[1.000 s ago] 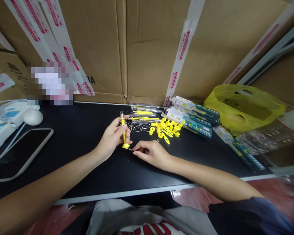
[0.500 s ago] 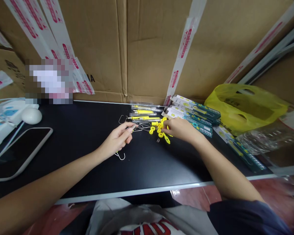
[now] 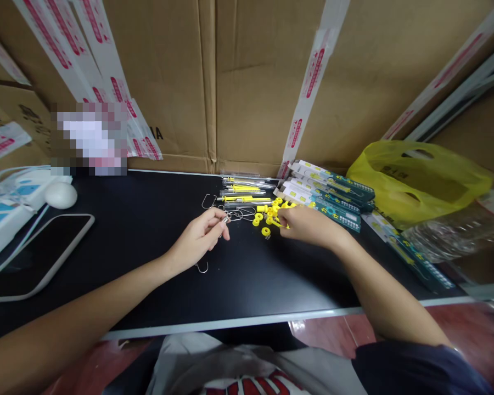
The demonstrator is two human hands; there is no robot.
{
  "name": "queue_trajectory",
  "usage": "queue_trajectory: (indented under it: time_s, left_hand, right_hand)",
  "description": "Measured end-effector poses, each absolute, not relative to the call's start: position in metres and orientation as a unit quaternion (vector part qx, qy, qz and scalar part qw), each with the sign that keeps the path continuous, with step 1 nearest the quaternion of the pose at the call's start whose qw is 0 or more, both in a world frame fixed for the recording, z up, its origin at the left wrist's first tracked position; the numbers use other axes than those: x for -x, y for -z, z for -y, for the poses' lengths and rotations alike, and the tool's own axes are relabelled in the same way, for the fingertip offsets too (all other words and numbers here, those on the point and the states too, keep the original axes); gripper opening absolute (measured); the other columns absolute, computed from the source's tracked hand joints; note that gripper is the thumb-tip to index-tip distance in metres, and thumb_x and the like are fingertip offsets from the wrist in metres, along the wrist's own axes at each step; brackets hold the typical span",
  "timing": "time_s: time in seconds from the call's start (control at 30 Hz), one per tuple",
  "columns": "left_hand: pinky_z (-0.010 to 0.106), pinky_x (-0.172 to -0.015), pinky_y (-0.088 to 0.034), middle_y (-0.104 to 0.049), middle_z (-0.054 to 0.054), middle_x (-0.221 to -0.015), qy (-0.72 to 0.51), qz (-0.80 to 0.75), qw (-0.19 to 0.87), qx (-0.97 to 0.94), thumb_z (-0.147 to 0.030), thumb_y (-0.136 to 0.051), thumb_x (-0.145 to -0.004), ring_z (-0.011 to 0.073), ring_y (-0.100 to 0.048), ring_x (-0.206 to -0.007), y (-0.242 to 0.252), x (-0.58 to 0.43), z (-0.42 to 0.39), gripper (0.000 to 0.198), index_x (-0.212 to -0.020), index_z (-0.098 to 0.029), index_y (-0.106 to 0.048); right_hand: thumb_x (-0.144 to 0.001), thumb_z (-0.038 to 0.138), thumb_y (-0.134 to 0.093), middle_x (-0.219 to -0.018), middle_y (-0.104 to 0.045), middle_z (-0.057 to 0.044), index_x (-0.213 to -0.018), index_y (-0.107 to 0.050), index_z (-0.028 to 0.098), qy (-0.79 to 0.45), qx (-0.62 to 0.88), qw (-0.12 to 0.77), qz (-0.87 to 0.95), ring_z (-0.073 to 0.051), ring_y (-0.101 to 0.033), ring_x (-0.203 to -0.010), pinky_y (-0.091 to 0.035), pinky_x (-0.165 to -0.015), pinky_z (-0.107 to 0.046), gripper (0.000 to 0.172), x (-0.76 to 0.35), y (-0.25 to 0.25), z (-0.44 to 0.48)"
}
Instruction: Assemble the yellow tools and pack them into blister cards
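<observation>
My left hand [image 3: 201, 237] is closed, thumb and fingers pinching a small silver metal tube [image 3: 226, 219]. Below that hand shows a bent wire hook [image 3: 202, 267]; whether it joins the tube is hidden. My right hand [image 3: 307, 224] is closed at the right side of a pile of small yellow plastic parts [image 3: 258, 218], its fingertips on a yellow plastic piece [image 3: 276, 222], mostly covered. A yellow ring [image 3: 265, 231] lies at the pile's near edge. Between the hands, more wire hooks [image 3: 242, 214] lie tangled on the black table [image 3: 239, 285].
Behind the pile lie clear tubes with yellow parts [image 3: 242, 189]. Printed boxes [image 3: 329, 192] are stacked at right, near a yellow plastic bag [image 3: 415, 181] and a clear bottle [image 3: 448, 236]. A phone [image 3: 41, 252] and power strip [image 3: 20, 203] sit left. Cardboard boxes [image 3: 255, 82] stand behind.
My right hand has shifted slightly right and down at the pile. The long yellow piece below its fingers is no longer lying there. My left hand keeps the silver tube, tilted slightly differently.
</observation>
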State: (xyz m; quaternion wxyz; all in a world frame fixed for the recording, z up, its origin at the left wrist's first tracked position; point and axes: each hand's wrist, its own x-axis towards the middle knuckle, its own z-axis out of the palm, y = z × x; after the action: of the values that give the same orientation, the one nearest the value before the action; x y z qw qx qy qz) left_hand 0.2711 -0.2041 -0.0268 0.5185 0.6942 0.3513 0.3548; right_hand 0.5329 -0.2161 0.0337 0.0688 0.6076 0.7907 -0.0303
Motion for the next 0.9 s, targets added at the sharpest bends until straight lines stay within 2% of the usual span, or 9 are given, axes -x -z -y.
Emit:
queue_trajectory:
  time_s: [0.07, 0.17, 0.23, 0.33, 0.47, 0.6, 0.73, 0.83, 0.9]
  left_hand:
    - [0.02, -0.05, -0.037, -0.06, -0.001, -0.071, -0.354, -0.351, 0.484, -0.719, -0.036, -0.046, -0.093, 0.0073, -0.046, -0.052, 0.025, -0.271, 0.206, 0.019, -0.097, -0.018, -0.051]
    - [0.023, -0.061, -0.041, -0.059, -0.001, -0.07, -0.342, -0.358, 0.411, -0.765, -0.036, -0.044, -0.094, 0.0116, -0.054, -0.064, 0.023, -0.271, 0.208, 0.021, -0.099, -0.019, -0.054]
    - [0.024, -0.066, -0.042, -0.06, 0.0, -0.072, -0.321, -0.363, 0.363, -0.796, -0.036, -0.043, -0.094, 0.0133, -0.057, -0.068, 0.022, -0.27, 0.209, 0.022, -0.101, -0.02, -0.055]
    - [0.026, -0.068, -0.042, -0.065, 0.001, -0.082, -0.281, -0.375, 0.297, -0.832, -0.037, -0.044, -0.093, 0.0154, -0.06, -0.072, 0.022, -0.269, 0.211, 0.02, -0.1, -0.022, -0.056]
    - [0.026, -0.068, -0.04, -0.067, 0.002, -0.092, -0.26, -0.385, 0.242, -0.852, -0.035, -0.045, -0.092, 0.0177, -0.063, -0.078, 0.023, -0.269, 0.213, 0.016, -0.095, -0.023, -0.055]
    - [0.026, -0.065, -0.038, -0.064, 0.001, -0.085, -0.259, -0.4, 0.242, -0.845, -0.035, -0.047, -0.091, 0.0168, -0.06, -0.071, 0.022, -0.269, 0.214, 0.013, -0.092, -0.022, -0.052]
    - [0.026, -0.065, -0.038, -0.06, -0.001, -0.077, -0.27, -0.392, 0.296, -0.828, -0.034, -0.044, -0.092, 0.0151, -0.056, -0.066, 0.021, -0.27, 0.215, 0.015, -0.098, -0.022, -0.05]
    - [0.026, -0.067, -0.039, -0.058, -0.002, -0.074, -0.276, -0.365, 0.323, -0.829, -0.034, -0.037, -0.095, 0.0147, -0.055, -0.066, 0.021, -0.27, 0.215, 0.024, -0.109, -0.021, -0.051]
    - [0.026, -0.068, -0.039, -0.057, -0.001, -0.073, -0.279, -0.353, 0.329, -0.83, -0.034, -0.033, -0.097, 0.0148, -0.054, -0.067, 0.021, -0.27, 0.214, 0.027, -0.108, -0.021, -0.054]
  right_hand:
    - [-0.073, 0.016, -0.053, -0.066, -0.061, -0.001, -0.071, -0.05, 0.018, 0.099, -0.583, -0.06, -0.804, -0.012, -0.056, -0.058, -0.036, -0.052, -0.022, 0.005, -0.531, -0.032, 0.215]
    - [-0.078, 0.023, -0.056, -0.065, -0.062, 0.002, -0.077, -0.043, 0.02, 0.321, -0.523, -0.23, -0.756, -0.009, -0.056, -0.052, -0.044, -0.049, -0.021, 0.013, -0.519, -0.025, 0.214]
    - [-0.078, 0.029, -0.061, -0.071, -0.067, 0.0, -0.077, -0.04, 0.02, 0.452, -0.474, -0.294, -0.696, -0.01, -0.06, -0.053, -0.051, -0.05, -0.023, 0.023, -0.508, -0.018, 0.215]
    - [-0.078, 0.038, -0.067, -0.072, -0.069, -0.001, -0.079, -0.039, 0.021, 0.533, -0.43, -0.35, -0.639, -0.01, -0.063, -0.055, -0.054, -0.05, -0.023, 0.033, -0.494, -0.007, 0.217]
    - [-0.084, 0.042, -0.061, -0.059, -0.064, 0.005, -0.083, -0.041, 0.02, 0.528, -0.422, -0.364, -0.641, -0.006, -0.054, -0.044, -0.047, -0.044, -0.018, 0.03, -0.485, 0.004, 0.221]
    - [-0.09, 0.043, -0.054, -0.053, -0.058, 0.007, -0.089, -0.044, 0.02, 0.499, -0.42, -0.36, -0.667, -0.005, -0.046, -0.042, -0.039, -0.043, -0.016, 0.025, -0.482, 0.008, 0.226]
    - [-0.088, 0.044, -0.056, -0.058, -0.057, 0.005, -0.087, -0.051, 0.018, 0.468, -0.43, -0.354, -0.686, -0.006, -0.046, -0.047, -0.039, -0.046, -0.018, 0.027, -0.48, 0.01, 0.229]
    - [-0.085, 0.043, -0.061, -0.063, -0.055, 0.003, -0.082, -0.057, 0.016, 0.417, -0.451, -0.377, -0.693, -0.007, -0.048, -0.053, -0.04, -0.049, -0.019, 0.027, -0.479, 0.009, 0.229]
    - [-0.086, 0.042, -0.06, -0.064, -0.055, 0.003, -0.083, -0.059, 0.016, 0.397, -0.457, -0.394, -0.692, -0.008, -0.049, -0.054, -0.04, -0.05, -0.02, 0.026, -0.479, 0.008, 0.229]
